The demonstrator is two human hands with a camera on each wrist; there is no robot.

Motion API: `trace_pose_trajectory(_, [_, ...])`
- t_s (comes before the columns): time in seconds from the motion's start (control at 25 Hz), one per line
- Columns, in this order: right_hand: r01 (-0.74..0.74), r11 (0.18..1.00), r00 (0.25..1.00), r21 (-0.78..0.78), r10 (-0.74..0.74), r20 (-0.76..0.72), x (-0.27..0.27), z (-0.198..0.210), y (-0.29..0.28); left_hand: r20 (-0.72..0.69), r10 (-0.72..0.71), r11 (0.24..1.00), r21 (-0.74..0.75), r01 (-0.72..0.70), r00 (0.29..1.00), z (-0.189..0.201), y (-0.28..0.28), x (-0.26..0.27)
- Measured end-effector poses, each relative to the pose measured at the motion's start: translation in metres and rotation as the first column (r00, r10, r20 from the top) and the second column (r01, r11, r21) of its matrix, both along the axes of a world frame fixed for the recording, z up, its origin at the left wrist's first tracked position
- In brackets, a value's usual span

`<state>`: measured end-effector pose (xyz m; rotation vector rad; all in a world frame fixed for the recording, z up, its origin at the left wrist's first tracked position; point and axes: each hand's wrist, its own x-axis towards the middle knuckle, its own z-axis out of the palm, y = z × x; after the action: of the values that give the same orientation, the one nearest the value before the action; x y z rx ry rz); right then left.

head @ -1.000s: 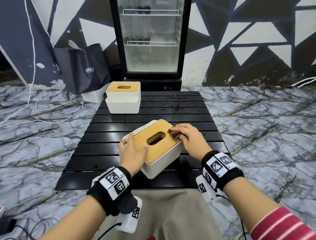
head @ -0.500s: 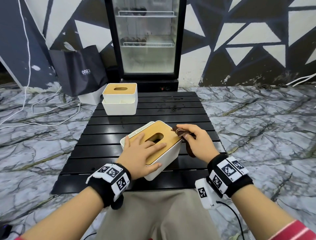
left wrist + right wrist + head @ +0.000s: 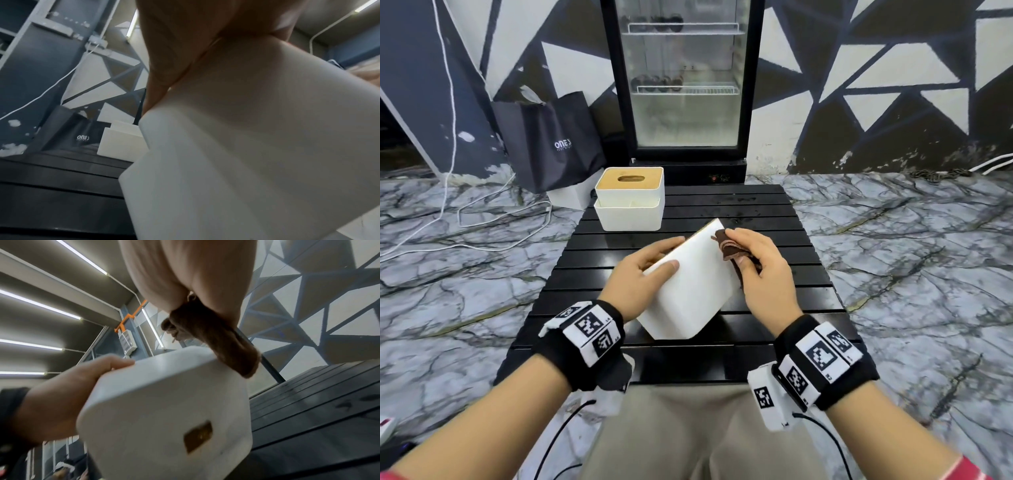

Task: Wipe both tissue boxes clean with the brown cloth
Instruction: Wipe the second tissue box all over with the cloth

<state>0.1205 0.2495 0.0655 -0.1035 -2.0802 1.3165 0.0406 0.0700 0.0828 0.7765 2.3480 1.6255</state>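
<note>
Because the left hand (image 3: pixel 642 274) gripped the near tissue box (image 3: pixel 690 291) tilted above the slatted table (image 3: pixel 811 274), its white side faced the brown cloth (image 3: pixel 731 248), pinched by the right hand (image 3: pixel 762 274); probably for wiping. The second tissue box (image 3: pixel 630 198) waited behind.

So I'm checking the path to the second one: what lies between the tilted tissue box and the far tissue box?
Only bare black slats of the table lie between the tilted tissue box and the far tissue box, as the head view shows.
</note>
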Motion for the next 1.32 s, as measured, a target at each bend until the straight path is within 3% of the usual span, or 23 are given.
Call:
trace_pose_trajectory(0.28, [0.012,0.969,1.000,0.245,-0.014,0.007,-0.016,-0.035,-0.016,0.102,0.044,0.994,0.099,-0.055,0.994,-0.001,-0.004,-0.011])
trace_pose_trajectory(0.48, [-0.047,0.907,0.999,0.419,0.042,0.022,-0.026,-0.028,-0.033,0.141,0.065,0.987,0.135,-0.085,0.988,0.000,-0.005,-0.014])
trace_pose_trajectory(0.68, [-0.031,0.928,1.000,0.370,0.027,0.015,-0.039,-0.026,-0.013,0.148,0.085,0.986,0.131,-0.104,0.985,0.001,-0.008,-0.014])
trace_pose_trajectory(0.84, [-0.024,0.919,0.999,0.393,0.037,-0.027,-0.027,-0.032,-0.033,0.137,0.099,0.985,0.130,-0.117,0.986,0.000,-0.006,-0.013])
trace_pose_trajectory(1.0, [-0.097,0.907,0.995,0.411,0.079,0.059,-0.037,-0.020,-0.033,0.111,0.082,0.988,0.123,-0.096,0.990,0.000,-0.007,-0.013])
trace_pose_trajectory(1.32, [-0.039,0.935,0.998,0.353,0.018,0.063,-0.040,-0.015,-0.012,0.120,0.070,0.986,0.141,-0.087,0.990,-0.004,-0.006,-0.011])
